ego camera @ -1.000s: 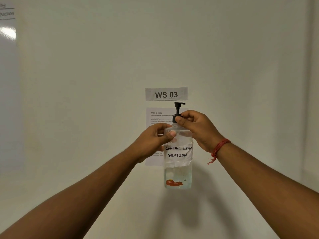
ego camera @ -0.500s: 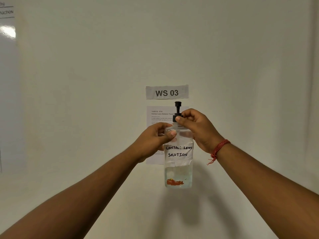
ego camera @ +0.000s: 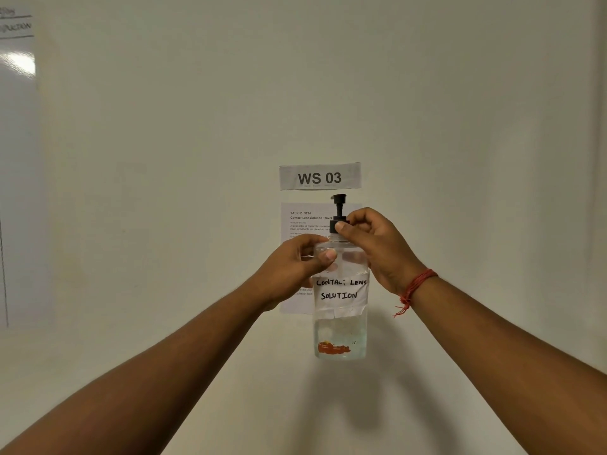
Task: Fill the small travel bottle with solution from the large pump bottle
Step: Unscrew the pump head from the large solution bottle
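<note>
The large clear pump bottle (ego camera: 341,326), with a handwritten "CONTACT LENS SOLUTION" label and a black pump head (ego camera: 338,205), is held up in front of the wall. My left hand (ego camera: 292,267) grips the bottle's shoulder, thumb across the front. My right hand (ego camera: 377,244) pinches the black collar at the base of the pump between thumb and fingers. Clear liquid fills the lower part of the bottle. The small travel bottle is not in view.
A "WS 03" sign (ego camera: 320,176) and a printed task sheet (ego camera: 300,224) hang on the pale wall behind the bottle. A whiteboard edge (ego camera: 16,159) shows at the far left.
The pump head has turned: its spout pointed right a second ago and now faces end-on. My right hand's fingers have shifted round the collar. The bottle stays at the same height.
</note>
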